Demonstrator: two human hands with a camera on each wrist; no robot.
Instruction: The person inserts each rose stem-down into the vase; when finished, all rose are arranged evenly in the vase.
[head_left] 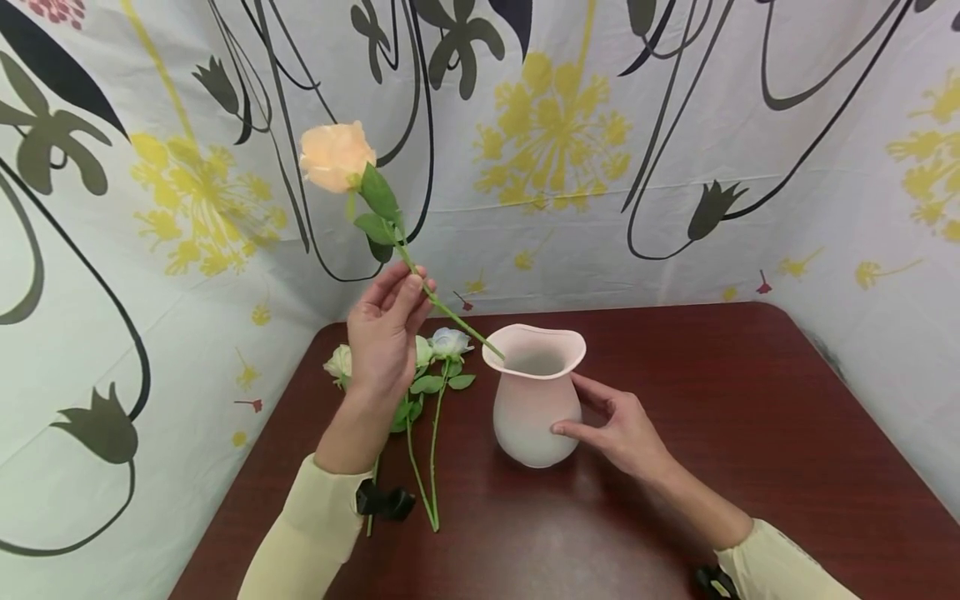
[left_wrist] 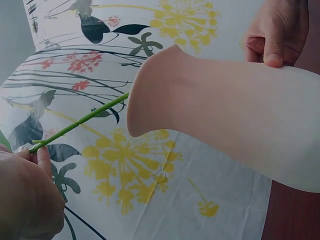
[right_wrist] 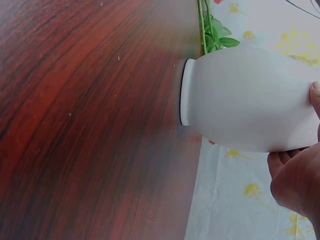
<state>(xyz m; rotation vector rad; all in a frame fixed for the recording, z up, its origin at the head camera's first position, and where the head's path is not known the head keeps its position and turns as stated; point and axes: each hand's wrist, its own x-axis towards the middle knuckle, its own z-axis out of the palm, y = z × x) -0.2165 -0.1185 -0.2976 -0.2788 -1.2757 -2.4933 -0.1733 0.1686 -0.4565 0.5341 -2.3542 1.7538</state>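
Note:
A peach rose (head_left: 337,157) slants up to the left, its green stem (head_left: 457,318) pinched between the thumb and fingers of my left hand (head_left: 386,333). The stem's lower end passes over the rim into the mouth of a pink-and-white vase (head_left: 536,417); how deep it reaches is hidden. The left wrist view shows the stem (left_wrist: 80,121) entering at the vase's flared rim (left_wrist: 137,105). My right hand (head_left: 622,429) grips the vase's right side, thumb in front and fingers partly hidden behind. The vase stands upright on the table, as its base (right_wrist: 186,92) shows.
Several more roses lie left of the vase on the dark red-brown table (head_left: 712,400), among them a bluish one (head_left: 452,342) and a pale cream one (head_left: 339,362). A patterned cloth (head_left: 555,250) hangs behind the table and along its sides.

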